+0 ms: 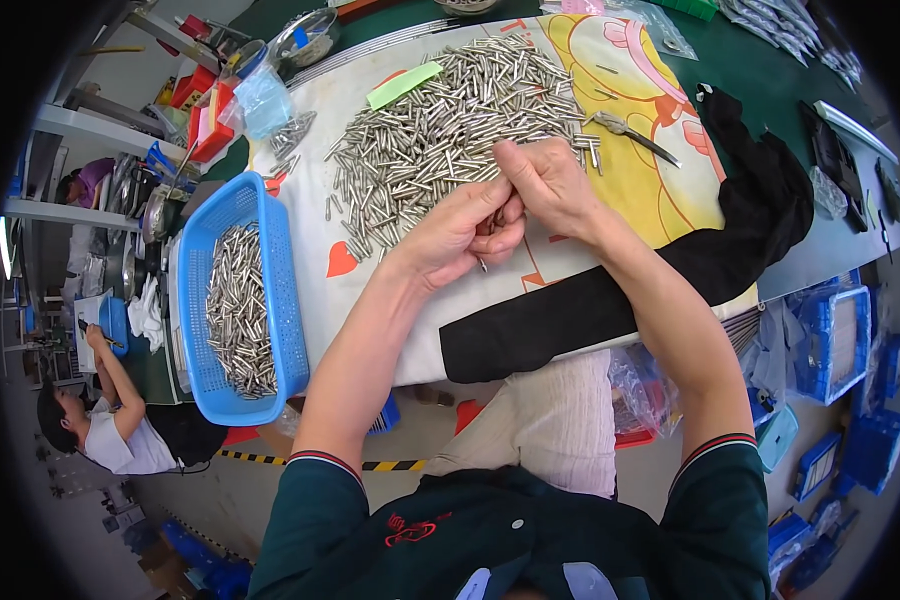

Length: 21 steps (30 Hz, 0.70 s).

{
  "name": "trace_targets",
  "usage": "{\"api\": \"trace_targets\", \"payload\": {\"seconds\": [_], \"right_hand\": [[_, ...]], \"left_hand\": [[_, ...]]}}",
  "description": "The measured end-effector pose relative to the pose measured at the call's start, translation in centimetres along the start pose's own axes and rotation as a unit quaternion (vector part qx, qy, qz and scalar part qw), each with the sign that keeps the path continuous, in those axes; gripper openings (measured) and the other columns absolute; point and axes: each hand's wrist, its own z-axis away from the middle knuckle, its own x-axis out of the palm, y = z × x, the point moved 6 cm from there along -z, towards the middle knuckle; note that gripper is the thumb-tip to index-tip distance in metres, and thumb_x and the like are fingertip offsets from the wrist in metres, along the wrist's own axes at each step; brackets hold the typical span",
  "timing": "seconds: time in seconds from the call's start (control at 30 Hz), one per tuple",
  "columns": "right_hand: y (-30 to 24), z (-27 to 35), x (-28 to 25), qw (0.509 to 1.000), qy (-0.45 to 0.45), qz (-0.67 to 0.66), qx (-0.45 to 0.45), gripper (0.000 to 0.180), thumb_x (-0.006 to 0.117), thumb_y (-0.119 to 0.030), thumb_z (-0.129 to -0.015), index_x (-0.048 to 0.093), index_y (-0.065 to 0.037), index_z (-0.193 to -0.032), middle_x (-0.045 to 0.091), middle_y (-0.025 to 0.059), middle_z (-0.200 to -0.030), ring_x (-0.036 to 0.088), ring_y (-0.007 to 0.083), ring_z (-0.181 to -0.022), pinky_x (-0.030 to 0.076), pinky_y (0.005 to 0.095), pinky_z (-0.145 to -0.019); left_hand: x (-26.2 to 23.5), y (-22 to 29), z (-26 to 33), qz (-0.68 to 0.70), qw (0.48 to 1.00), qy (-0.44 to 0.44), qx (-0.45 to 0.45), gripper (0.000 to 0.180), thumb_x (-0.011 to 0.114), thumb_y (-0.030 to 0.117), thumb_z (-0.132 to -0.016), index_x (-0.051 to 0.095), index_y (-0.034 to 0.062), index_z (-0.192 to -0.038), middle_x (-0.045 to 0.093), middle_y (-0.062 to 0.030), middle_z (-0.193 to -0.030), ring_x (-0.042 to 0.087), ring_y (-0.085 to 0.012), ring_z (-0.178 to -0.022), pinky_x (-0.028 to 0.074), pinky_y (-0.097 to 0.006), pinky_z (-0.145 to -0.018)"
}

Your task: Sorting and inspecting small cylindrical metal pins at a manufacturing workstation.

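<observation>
Here, both hands together over the near edge of a heap of small metal pins point(450, 120) on a printed cloth point(620, 80) covering the worktop. Left hand point(455, 235) curled narrow, pinching one pin point(482, 264) that pokes out below the fingers. Right hand point(550, 185) pinched shut against the left fingertips, contents hidden, cannot tell. Blue basket point(285, 300) at the left edge, part full of the same pins. Pliers point(630, 133) just right of the heap. Black fabric point(750, 220) draped along the right and near edges.
</observation>
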Motion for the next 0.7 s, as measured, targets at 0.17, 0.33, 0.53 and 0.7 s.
{"api": "trace_targets", "payload": {"seconds": [0.17,0.33,0.53,0.7], "right_hand": [[-1.1,-0.1,-0.6,0.983,0.058,0.121,-0.127,0.039,0.049,-0.03,-0.092,0.06,-0.007,-0.062,0.059,0.0054,-0.055,0.058,0.0243,-0.048,0.044,0.0326,-0.044],[-1.6,0.4,-0.8,0.959,0.106,0.195,-0.174,0.038,0.055,-0.026,-0.088,0.053,-0.006,-0.056,0.049,0.0099,-0.05,0.05,0.0287,-0.044,0.039,0.037,-0.042],[-1.8,1.0,2.5,0.96,-0.041,0.227,-0.158,0.039,0.068,-0.039,-0.075,0.055,-0.006,-0.057,0.051,0.0059,-0.049,0.053,0.0232,-0.046,0.04,0.0355,-0.045],[-1.4,1.2,3.3,0.966,-0.05,0.209,-0.143,0.03,0.065,-0.028,-0.078,0.059,-0.004,-0.061,0.056,0.0101,-0.054,0.055,0.0268,-0.049,0.041,0.0374,-0.046]], "left_hand": [[-0.5,0.4,-0.3,0.07,0.997,0.022,0.026,0.032,0.04,0.033,-0.098,0.046,0.0095,-0.077,0.038,0.002,-0.054,0.025,-0.0067,-0.045,0.022,-0.023,-0.044],[-2.1,2.8,0.0,0.251,0.95,0.044,0.179,0.027,0.039,0.025,-0.098,0.044,0.0087,-0.077,0.028,0.0029,-0.056,0.024,-0.0088,-0.047,0.023,-0.024,-0.045],[-3.9,3.6,1.0,0.314,0.906,0.101,0.267,0.025,0.042,0.023,-0.097,0.045,0.007,-0.078,0.025,0.0027,-0.058,0.022,-0.0093,-0.051,0.022,-0.025,-0.048],[-3.7,3.0,0.6,0.326,0.901,0.12,0.261,0.03,0.035,0.026,-0.099,0.044,0.0071,-0.077,0.029,0.0,-0.058,0.024,-0.0114,-0.052,0.024,-0.026,-0.051]]}}
